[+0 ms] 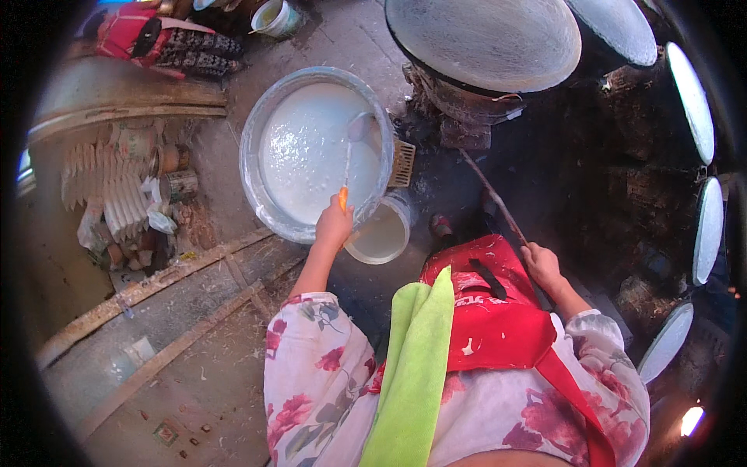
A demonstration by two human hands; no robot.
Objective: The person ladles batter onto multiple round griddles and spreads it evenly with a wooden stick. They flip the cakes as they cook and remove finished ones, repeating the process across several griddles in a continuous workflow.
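Observation:
My left hand (334, 225) grips the orange handle of a ladle (344, 199), whose bowl rests at the surface of the white batter-like liquid (312, 154) in a large round tub (252, 157). Below the tub's right side stands a white bucket (382, 233) with pale liquid in it. A long thin stick (493, 195) is held near its lower end by my right hand (541, 264); its far end reaches the base of a clay-like stove (461, 108). On that stove sits a wide, shallow pan (487, 41) with a pale, scratched surface.
Several round, pale pans or lids (691, 102) stand along the right. A yellow plastic basket (402, 163) touches the tub's right side. Wooden planks (157, 286) edge a platform at left, near stacked pale items (111, 187). Another person (169, 44) is at upper left, beside a bucket (277, 18).

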